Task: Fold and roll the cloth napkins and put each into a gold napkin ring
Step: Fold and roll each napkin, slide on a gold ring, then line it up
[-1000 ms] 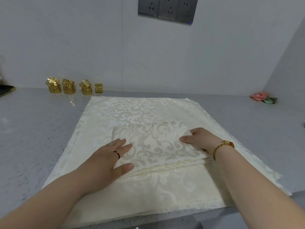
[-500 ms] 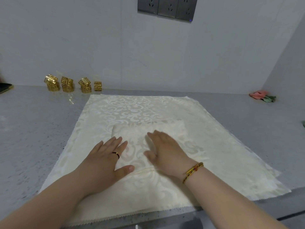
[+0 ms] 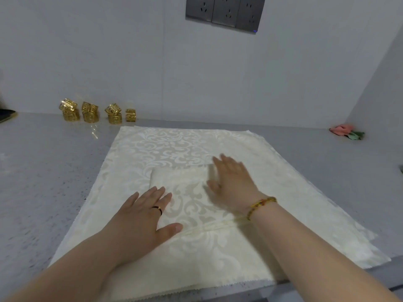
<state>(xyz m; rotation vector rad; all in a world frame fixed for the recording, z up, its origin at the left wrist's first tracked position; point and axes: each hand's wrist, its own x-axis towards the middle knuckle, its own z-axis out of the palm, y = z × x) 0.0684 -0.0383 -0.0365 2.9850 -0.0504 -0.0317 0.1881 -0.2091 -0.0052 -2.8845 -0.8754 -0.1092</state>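
Step in hand: folding, at the smoothing stage. The folded napkin (image 3: 187, 192) lies atop the spread napkins (image 3: 174, 144), mid-surface. The person's left hand (image 3: 139, 216) lies flat on its near-left corner. The right hand (image 3: 231, 184), blurred, lies flat over its far-right part. Neither grip is closed: fingers straight, nothing pinched. The gold napkin rings (image 3: 91, 113) stand well apart, by the back wall on the grey surface (image 3: 43, 171). Next, probably: press the crease, then roll tightly from one edge.

Your folded cream damask cloth napkin (image 3: 185, 192) is woven, its scrolls matt against a faintly satin ground. The larger cream patterned cloth (image 3: 174, 144) beneath it looks the same, with a zigzag-cut edge at 6 o'clock. At 10 o'clock, the gold openwork metal napkin rings (image 3: 90, 113) gleam glossy. The grey speckled countertop (image 3: 43, 182) is smooth and polished, mirroring them. At 12 o'clock, the dark grey wall sockets (image 3: 224, 12) look like satin plastic.
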